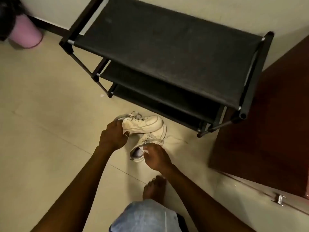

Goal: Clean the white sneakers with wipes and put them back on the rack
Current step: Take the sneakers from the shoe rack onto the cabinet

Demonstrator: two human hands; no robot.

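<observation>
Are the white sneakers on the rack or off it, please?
Off: both sneakers are on the floor in front of the rack.

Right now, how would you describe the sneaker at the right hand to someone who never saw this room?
Find the black shoe rack; on the floor before its lowest shelf lie two white sneakers. The near sneaker lies closer to the bare foot, pinched at its opening by the right hand. Unlike the far sneaker in the left hand, it shows a greyish insole.
</observation>
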